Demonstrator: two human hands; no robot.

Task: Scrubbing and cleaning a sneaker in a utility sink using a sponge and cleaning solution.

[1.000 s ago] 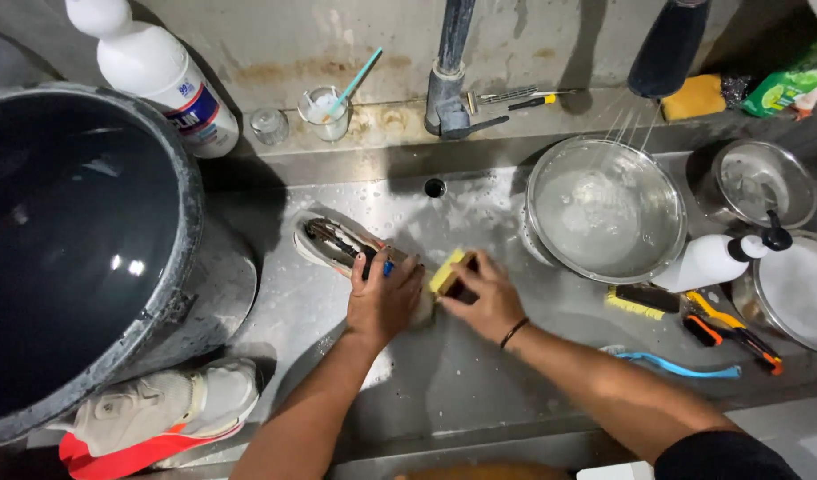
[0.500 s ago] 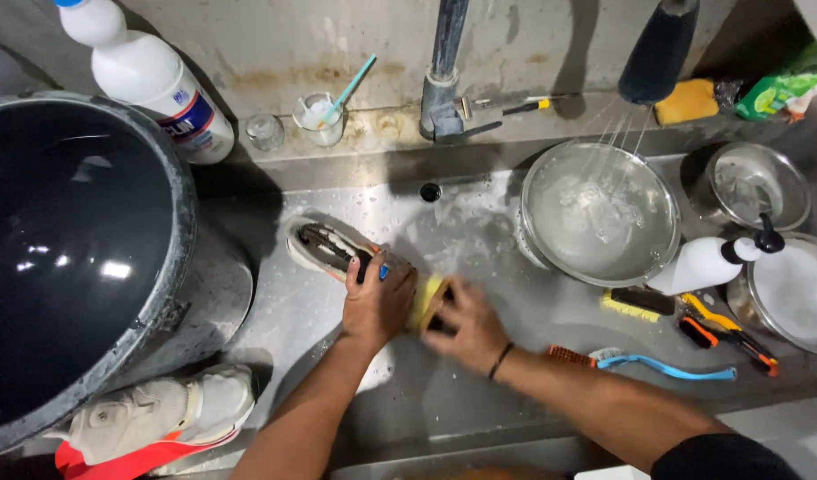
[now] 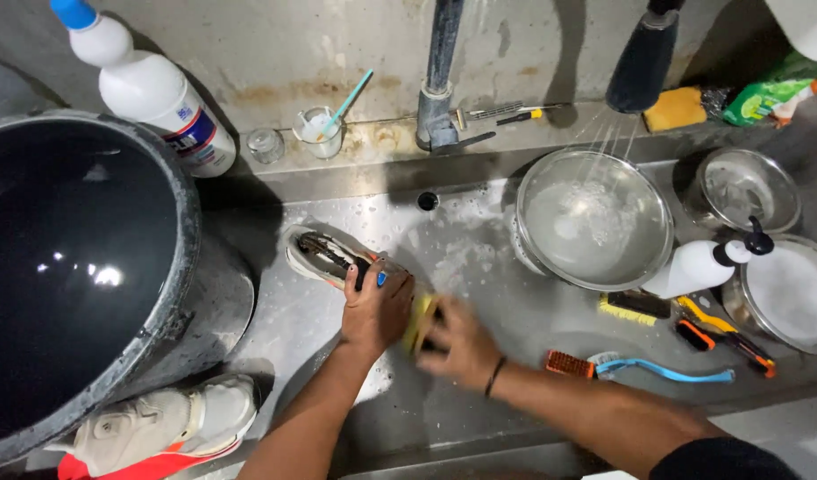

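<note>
A pale sneaker (image 3: 324, 256) lies on its side in the steel sink (image 3: 444, 400), its opening facing up. My left hand (image 3: 376, 311) presses down on its near end and holds it. My right hand (image 3: 457, 340), blurred by motion, grips a yellow scrub brush (image 3: 419, 322) against the shoe right beside my left hand. A dark band circles my right wrist.
A big dark tub of water (image 3: 80, 276) fills the left. A second sneaker (image 3: 160, 425) lies below it. A steel bowl (image 3: 593, 220) catches sprayed water, with more bowls (image 3: 751, 189), a white pump bottle (image 3: 697, 267) and several brushes (image 3: 640, 366) at right. Tap (image 3: 440, 84) and white bottle (image 3: 155, 89) stand behind.
My right hand and the yellow brush slid down and left along the shoe, toward me. My left hand stayed on the sneaker. The view shifted slightly.
</note>
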